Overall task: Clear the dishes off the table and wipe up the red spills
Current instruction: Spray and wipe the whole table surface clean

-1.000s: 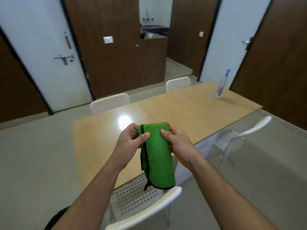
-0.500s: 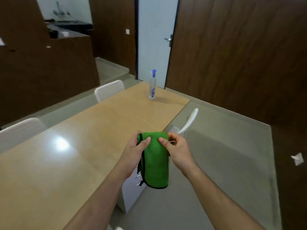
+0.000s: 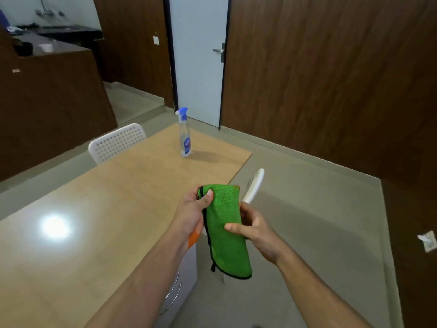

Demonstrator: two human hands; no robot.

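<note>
Count: one green cloth [image 3: 225, 233], one spray bottle [image 3: 184, 134], one table [image 3: 99, 209], two white chairs showing — one perforated chair back [image 3: 117, 142] at the table's far long edge, one chair back edge [image 3: 254, 185] off the near right corner. One white door [image 3: 198, 58] is standing closed behind the table's far end. One scrap of paper [image 3: 428, 241] is lying on the floor at far right.

The cloth is hanging folded, long axis nearly vertical, upper end pointing toward the table's far end, lower end drooping over the floor just off the table's right edge. It is not touching the tabletop.

Left hand [image 3: 194, 209] is pinching the cloth's upper left corner, thumb on top, fingers curled behind. Right hand [image 3: 253, 229] is gripping the cloth's right side midway down, thumb pressing across the front, fingers wrapping behind.

The spray bottle is standing upright near the table's far right corner, well apart from both hands.
</note>
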